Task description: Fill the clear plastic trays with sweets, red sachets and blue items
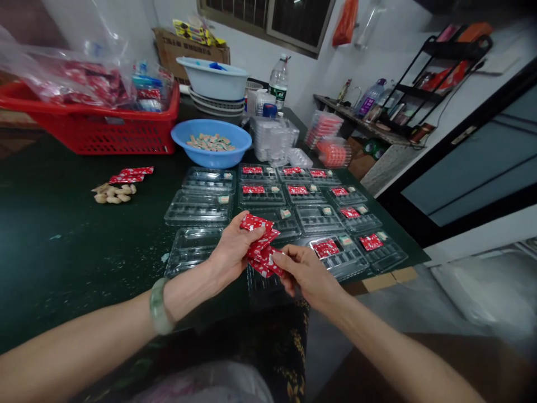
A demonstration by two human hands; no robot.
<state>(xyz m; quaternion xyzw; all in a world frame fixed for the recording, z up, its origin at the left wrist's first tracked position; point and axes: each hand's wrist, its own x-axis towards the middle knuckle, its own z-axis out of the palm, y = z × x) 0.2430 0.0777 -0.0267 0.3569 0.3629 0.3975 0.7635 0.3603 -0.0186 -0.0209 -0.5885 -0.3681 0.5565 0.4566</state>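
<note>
Red patterned packets [260,246] are bunched in front of me, above the clear plastic trays. My left hand [235,243] is closed around several of them, with the thumb on top. Pinching the lower packets of the same bunch is my right hand [304,271]. Beneath and beyond both hands lie rows of clear plastic trays [199,208] with small compartments. Many trays on the right hold one red packet [326,248] and a small pale piece [346,240]. The nearest tray is partly hidden by my hands.
A blue basin [178,134] of small pale pieces stands behind the trays, beside a red basket [126,137] of bagged packets. Loose packets [132,174] and peanuts [115,193] lie at left. Stacked clear containers [272,137] stand at the back.
</note>
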